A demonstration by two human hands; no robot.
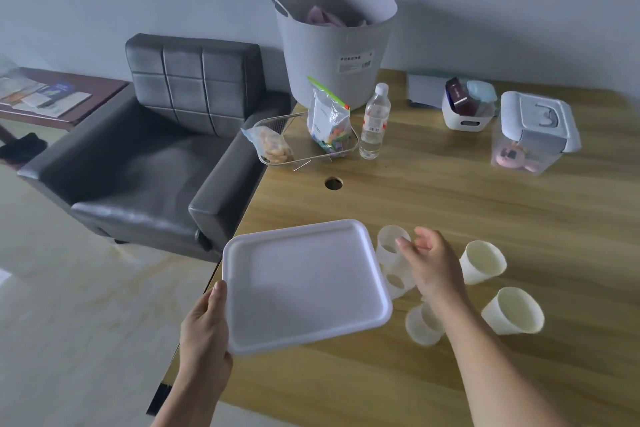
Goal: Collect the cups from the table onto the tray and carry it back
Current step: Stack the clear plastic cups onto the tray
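White plastic tray sits gripped at its near-left edge by the left hand, over the wooden worktop corner. The right hand, fingers spread apart, reaches a blurred cup; two cups stand further right.

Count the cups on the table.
5, all right of the tray: one by the right hand's fingertips, one below it, one under the forearm, two farther right. Others may be hidden.
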